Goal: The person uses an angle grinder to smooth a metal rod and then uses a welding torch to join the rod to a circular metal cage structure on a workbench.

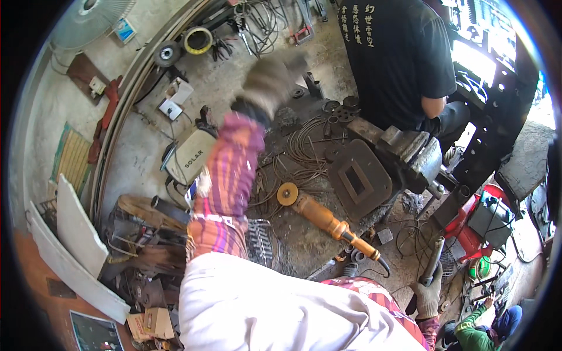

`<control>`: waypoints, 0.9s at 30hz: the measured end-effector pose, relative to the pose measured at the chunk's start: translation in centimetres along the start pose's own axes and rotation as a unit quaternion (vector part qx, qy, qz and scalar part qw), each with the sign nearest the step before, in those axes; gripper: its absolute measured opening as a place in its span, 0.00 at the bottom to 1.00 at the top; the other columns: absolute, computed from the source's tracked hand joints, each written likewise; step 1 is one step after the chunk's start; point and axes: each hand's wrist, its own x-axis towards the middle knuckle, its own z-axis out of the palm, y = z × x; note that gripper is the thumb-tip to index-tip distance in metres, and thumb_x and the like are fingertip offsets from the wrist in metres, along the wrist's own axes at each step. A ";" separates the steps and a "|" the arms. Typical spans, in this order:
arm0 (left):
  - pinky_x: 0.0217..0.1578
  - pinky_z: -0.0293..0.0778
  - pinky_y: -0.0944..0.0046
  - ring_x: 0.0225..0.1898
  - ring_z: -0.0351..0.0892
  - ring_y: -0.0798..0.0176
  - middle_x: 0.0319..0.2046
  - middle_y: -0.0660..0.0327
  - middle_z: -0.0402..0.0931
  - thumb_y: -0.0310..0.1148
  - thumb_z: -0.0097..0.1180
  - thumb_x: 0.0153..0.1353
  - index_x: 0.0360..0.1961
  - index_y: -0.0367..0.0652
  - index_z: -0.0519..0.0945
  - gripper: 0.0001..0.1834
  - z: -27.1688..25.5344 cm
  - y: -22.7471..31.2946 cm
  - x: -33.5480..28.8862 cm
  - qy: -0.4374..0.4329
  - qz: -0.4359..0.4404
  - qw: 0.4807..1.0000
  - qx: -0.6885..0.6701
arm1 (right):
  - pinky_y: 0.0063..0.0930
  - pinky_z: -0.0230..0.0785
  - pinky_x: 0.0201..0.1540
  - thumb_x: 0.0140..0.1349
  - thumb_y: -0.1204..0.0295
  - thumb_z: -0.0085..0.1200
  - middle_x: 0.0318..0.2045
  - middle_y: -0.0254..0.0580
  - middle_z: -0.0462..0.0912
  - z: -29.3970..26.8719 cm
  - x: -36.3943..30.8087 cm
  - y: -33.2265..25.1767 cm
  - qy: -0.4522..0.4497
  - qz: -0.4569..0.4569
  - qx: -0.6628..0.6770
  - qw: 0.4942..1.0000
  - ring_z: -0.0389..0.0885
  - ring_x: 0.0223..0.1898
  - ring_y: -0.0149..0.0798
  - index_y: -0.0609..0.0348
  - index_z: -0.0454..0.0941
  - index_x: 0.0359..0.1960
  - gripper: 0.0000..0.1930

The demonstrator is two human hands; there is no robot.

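Note:
My left hand [268, 86], in a dusty work glove, reaches out over the far side of the cluttered workbench [293, 243]. Motion smears its fingers, and a dark shape beside them is too blurred to name. At the lower right, my right hand [427, 297] wears a knitted glove and is closed round a long dark metal tool [433, 263] pointing away from me. Between my arms, an orange angle grinder [322, 215] lies on the bench, its yellowish disc [287, 194] toward the left. Next to it rests a brown welding mask [374, 169] with a rectangular window.
A bench vise [413, 149] stands right of the mask. Coiled wire [307, 143] lies beyond the grinder. A person in a black shirt [398, 64] sits at the far side; another in green [474, 330] is at lower right. A red stool [468, 228] stands at right.

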 end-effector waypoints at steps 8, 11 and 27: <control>0.58 0.77 0.58 0.52 0.86 0.56 0.50 0.59 0.87 0.48 0.65 0.67 0.55 0.47 0.85 0.22 -6.4 -9.5 22.4 0.155 0.026 0.942 0.298 | 0.32 0.70 0.52 0.41 0.77 0.65 0.51 0.41 0.73 2.3 0.3 0.9 0.130 0.013 -0.087 0.988 0.72 0.45 0.38 0.59 0.57 0.76 0.53; 0.56 0.78 0.59 0.50 0.86 0.56 0.49 0.59 0.87 0.47 0.65 0.67 0.54 0.45 0.85 0.21 -6.5 -9.8 25.0 0.117 0.020 0.943 0.312 | 0.32 0.70 0.54 0.40 0.78 0.65 0.53 0.42 0.72 3.1 0.2 1.3 0.157 0.027 -0.082 0.984 0.72 0.47 0.39 0.59 0.57 0.76 0.54; 0.51 0.81 0.62 0.45 0.87 0.59 0.46 0.58 0.88 0.40 0.67 0.66 0.50 0.40 0.86 0.17 -4.1 -8.2 32.5 0.146 0.096 0.961 0.216 | 0.31 0.69 0.53 0.40 0.78 0.66 0.54 0.40 0.71 5.0 -7.0 2.6 0.245 0.061 -0.121 0.960 0.72 0.49 0.38 0.59 0.56 0.75 0.54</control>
